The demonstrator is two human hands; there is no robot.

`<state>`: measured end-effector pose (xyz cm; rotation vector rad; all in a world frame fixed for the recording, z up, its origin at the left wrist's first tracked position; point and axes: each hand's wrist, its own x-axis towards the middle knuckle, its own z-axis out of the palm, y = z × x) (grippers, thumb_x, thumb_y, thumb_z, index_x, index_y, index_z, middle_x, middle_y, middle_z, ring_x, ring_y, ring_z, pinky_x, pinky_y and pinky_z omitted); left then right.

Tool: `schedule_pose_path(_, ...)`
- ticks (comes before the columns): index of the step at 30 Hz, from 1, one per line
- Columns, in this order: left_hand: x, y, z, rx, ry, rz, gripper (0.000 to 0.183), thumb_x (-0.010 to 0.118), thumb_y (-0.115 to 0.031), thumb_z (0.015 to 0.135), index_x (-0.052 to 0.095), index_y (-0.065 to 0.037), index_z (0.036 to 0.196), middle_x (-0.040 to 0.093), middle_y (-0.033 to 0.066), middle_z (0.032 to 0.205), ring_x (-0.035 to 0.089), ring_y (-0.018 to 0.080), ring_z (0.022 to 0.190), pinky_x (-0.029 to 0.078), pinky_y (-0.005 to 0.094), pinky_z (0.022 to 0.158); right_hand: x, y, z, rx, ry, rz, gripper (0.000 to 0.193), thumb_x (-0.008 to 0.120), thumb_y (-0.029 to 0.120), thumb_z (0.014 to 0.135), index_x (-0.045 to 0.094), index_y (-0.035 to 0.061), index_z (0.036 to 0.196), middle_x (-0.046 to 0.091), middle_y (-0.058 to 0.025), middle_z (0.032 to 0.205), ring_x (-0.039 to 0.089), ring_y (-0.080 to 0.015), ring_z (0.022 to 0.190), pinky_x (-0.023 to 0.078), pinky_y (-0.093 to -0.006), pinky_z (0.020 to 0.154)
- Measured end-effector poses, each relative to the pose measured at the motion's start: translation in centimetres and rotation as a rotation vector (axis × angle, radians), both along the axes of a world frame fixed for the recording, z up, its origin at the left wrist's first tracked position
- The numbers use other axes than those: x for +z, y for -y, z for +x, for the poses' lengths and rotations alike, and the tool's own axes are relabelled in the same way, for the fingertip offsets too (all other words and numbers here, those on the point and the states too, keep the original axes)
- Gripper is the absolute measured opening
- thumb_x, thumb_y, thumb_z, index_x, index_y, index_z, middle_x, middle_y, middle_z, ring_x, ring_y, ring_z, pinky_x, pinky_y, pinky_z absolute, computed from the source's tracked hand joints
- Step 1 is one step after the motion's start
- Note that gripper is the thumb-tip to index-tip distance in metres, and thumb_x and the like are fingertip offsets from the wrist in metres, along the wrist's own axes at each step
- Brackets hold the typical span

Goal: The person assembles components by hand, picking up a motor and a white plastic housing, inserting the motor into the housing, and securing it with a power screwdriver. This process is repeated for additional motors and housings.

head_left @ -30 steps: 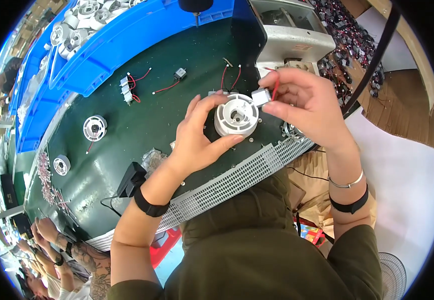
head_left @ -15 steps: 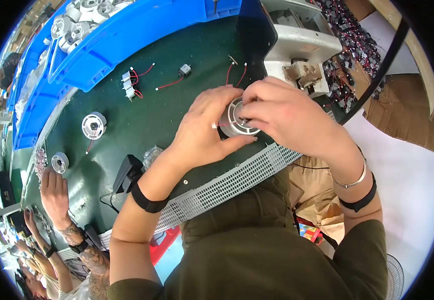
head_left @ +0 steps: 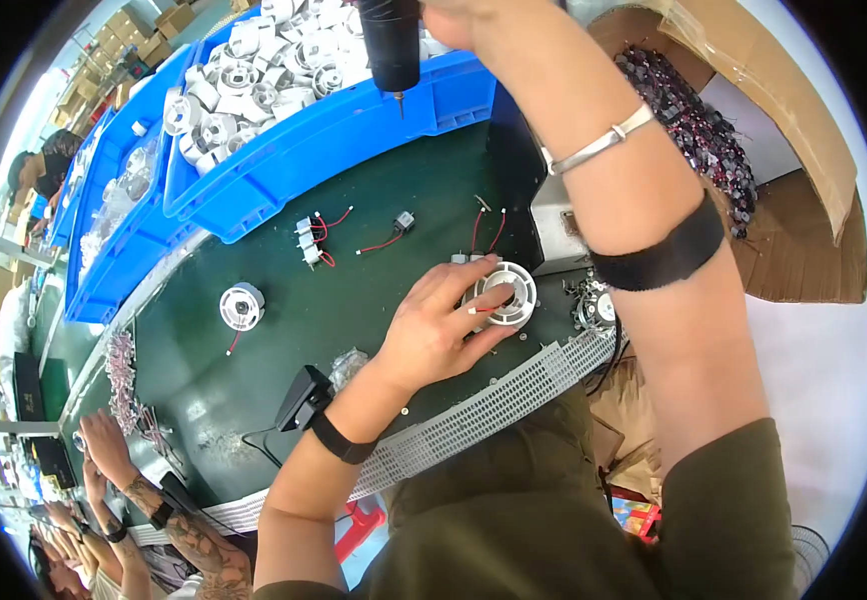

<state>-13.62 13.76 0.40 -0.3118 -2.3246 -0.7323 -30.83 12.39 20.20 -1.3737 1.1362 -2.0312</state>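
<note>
My left hand [head_left: 444,325] rests on the green table mat, its fingers closed round a white round plastic housing [head_left: 525,310] with a slotted rim. One finger reaches into the housing's middle, where a red wire with a small white plug shows. My right hand [head_left: 454,22] is raised at the top edge, against a black electric screwdriver [head_left: 391,50] that points bit-down in front of the blue bin. The picture's edge cuts off part of this hand, but it appears to grip the screwdriver. Close beyond my left hand lie small motor parts with red wires [head_left: 477,232].
Blue bins [head_left: 344,120] of white housings line the far side. Small motors [head_left: 309,242] and another housing [head_left: 242,307] lie on the mat. A metal fixture [head_left: 557,235] and loose screws [head_left: 592,300] are right. A co-worker's hand [head_left: 104,445] works at left.
My right hand has left the housing and risen to the screwdriver at the top. My left hand stays on the housing. The whole view has shifted, showing more of the bins.
</note>
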Motion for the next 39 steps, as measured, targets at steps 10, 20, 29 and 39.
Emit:
schedule_pose_path(10, -0.5, 0.4, -0.3, 0.041, -0.004, 0.017, 0.038, 0.079, -0.015, 0.061, 0.065, -0.011, 0.096, 0.058, 0.0147, 0.113, 0.06, 0.03, 0.09, 0.051, 0.0381, 0.075, -3.3, -14.4, 1.0, -0.551, -0.095, -0.029, 0.043, 0.061, 0.015, 0.076, 0.046, -0.0027, 0.111, 0.052, -0.0082, 0.064, 0.054, -0.019, 0.051, 0.046, -0.03, 0.051)
schedule_pose_path(20, -1.1, -0.1, -0.4, 0.063, 0.007, 0.013, 0.04, 0.08, -0.013, 0.056, 0.066, -0.009, 0.094, 0.058, 0.017, 0.113, 0.062, 0.0299, 0.093, 0.054, 0.0343, 0.072, -7.9, -17.2, -0.1, -0.585, 0.113, 0.034, 0.045, 0.061, 0.004, 0.071, 0.045, -0.0044, 0.112, 0.054, -0.0084, 0.061, 0.053, -0.0194, 0.048, 0.046, -0.0301, 0.049)
schedule_pose_path(29, -1.0, -0.3, -0.5, 0.051, -0.008, 0.037, 0.04, 0.08, -0.01, 0.056, 0.066, -0.009, 0.094, 0.058, 0.0179, 0.113, 0.062, 0.0304, 0.093, 0.054, 0.0341, 0.07, -8.3, -17.4, 0.4, -0.622, 0.135, 0.03, 0.044, 0.06, 0.001, 0.071, 0.045, -0.0041, 0.112, 0.054, -0.0084, 0.061, 0.053, -0.0191, 0.048, 0.046, -0.0301, 0.05)
schedule_pose_path(39, -1.0, -0.7, -1.0, 0.039, -0.053, 0.086, 0.036, 0.079, -0.012, 0.06, 0.063, -0.011, 0.093, 0.057, 0.014, 0.114, 0.062, 0.0295, 0.089, 0.053, 0.0338, 0.071, -5.7, -17.2, 2.4, -0.332, -0.081, -0.058, 0.054, 0.053, 0.02, 0.083, 0.03, -0.0093, 0.122, 0.052, -0.008, 0.065, 0.054, -0.0181, 0.051, 0.05, -0.0333, 0.057)
